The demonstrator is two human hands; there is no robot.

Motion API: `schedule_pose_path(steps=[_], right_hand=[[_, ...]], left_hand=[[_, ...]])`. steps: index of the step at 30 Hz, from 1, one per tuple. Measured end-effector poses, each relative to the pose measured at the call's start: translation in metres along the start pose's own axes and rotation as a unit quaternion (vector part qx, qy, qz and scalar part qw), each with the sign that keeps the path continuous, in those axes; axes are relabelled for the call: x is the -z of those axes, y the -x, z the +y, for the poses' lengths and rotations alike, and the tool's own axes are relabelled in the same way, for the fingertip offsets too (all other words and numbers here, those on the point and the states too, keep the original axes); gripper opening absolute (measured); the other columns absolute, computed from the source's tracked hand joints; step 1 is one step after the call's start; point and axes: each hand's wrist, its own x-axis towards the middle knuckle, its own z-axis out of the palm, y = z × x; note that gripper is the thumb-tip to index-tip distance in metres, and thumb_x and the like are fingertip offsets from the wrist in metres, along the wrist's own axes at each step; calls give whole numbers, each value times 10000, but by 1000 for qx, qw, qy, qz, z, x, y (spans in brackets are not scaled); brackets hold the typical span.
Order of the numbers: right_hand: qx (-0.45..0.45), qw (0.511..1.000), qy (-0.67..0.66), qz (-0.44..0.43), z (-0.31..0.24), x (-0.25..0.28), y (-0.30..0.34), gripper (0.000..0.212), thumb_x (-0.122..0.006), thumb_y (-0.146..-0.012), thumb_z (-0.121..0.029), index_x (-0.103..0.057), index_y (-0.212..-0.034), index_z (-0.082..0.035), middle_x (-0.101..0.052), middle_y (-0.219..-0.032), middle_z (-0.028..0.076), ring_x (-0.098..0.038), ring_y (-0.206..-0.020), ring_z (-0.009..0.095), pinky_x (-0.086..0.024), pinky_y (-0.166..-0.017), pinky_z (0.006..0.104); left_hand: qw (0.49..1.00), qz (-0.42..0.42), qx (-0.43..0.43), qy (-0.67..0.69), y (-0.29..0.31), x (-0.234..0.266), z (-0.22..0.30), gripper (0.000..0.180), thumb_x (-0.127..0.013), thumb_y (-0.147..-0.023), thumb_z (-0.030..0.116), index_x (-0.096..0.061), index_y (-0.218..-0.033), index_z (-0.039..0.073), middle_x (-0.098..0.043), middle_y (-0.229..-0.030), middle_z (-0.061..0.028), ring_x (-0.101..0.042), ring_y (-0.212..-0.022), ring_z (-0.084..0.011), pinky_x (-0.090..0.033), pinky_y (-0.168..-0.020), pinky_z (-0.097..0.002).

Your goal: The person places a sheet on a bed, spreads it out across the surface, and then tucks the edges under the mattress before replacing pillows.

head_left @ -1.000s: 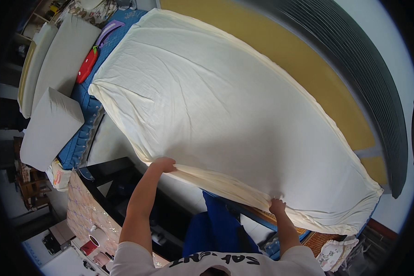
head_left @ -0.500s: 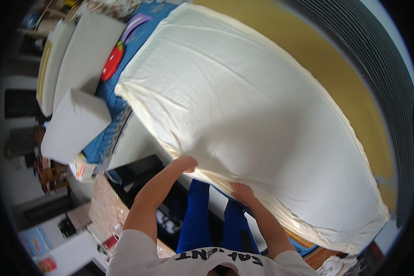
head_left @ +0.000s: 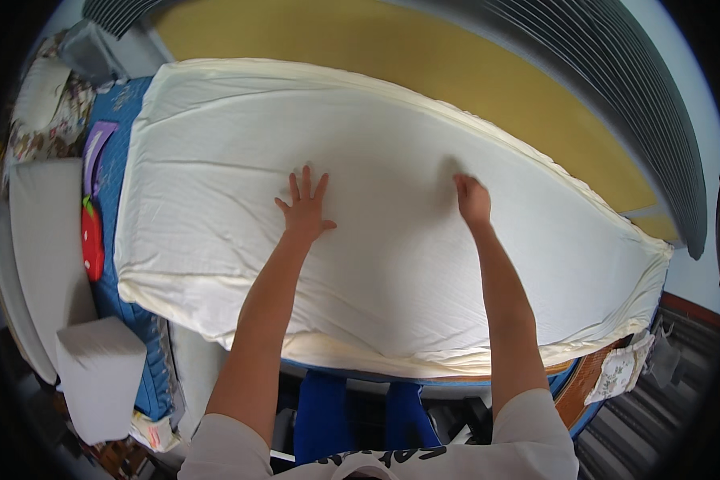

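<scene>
A large white fabric cover (head_left: 376,272) with a gathered cream edge lies spread over a long flat cushion or mattress, mostly hidden beneath it. Faint creases run across its left part, and the near edge bunches into folds. My left hand (head_left: 304,212) is open with its fingers spread, over the middle of the cover; whether it presses on the fabric I cannot tell. To its right, my right hand (head_left: 474,202) has its fingers curled in, with nothing visible in them. A shadow beside it falls on the cover.
Blue quilted bedding (head_left: 118,152) shows at the left, bearing a red strawberry-shaped item (head_left: 92,244) and a purple strip (head_left: 98,156). Grey cushions (head_left: 52,248) and a grey block (head_left: 100,376) stand there. A yellow panel (head_left: 392,48) rises behind. Patterned cloth (head_left: 622,368) hangs at right.
Both hands have let go of the cover's near edge and moved forward over its middle. The left fingers have spread. My view has turned, and the cover now lies more level across it.
</scene>
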Motion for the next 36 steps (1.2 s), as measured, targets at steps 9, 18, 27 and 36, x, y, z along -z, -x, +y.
schedule_pose_path(steps=[9, 18, 27, 36], right_hand=[[60, 980, 168, 91, -6, -50, -172, 176, -457, -853, -154, -558, -965, -63, -611, -951, 114, -605, -857, 296, -497, -700, 416], [75, 964, 254, -22, -6, -58, -191, 186, -509, -796, -167, -521, -972, -108, -567, -992, 101, -601, -853, 283, -516, -643, 390], [5, 986, 164, -36, -10, -52, -168, 144, -523, -764, -110, -482, -901, -98, -523, -1006, 119, -587, -796, 305, -499, -593, 424], [20, 994, -52, 94, -3, -43, -184, 440, -466, -734, 30, -457, -1138, -145, -448, -1215, 86, -536, -943, 336, -468, -742, 422]], left_hand=[[988, -145, 47, -29, -53, 4, 29, 1275, -780, -481, 532, 25, -1416, 210, 181, -1447, -139, 147, -1328, -364, -136, -889, -736], [971, -216, 69, -73, -70, 8, 32, 1323, -772, -453, 586, 38, -1414, 171, 208, -1432, -167, 183, -1313, -383, -173, -883, -731], [973, -204, 71, -75, -69, 5, 35, 1334, -779, -445, 576, 40, -1413, 161, 215, -1428, -174, 203, -1307, -385, -162, -877, -736], [974, -208, 71, -62, -71, 5, 38, 1301, -781, -465, 554, 41, -1415, 213, 216, -1436, -147, 213, -1308, -369, -127, -869, -751]])
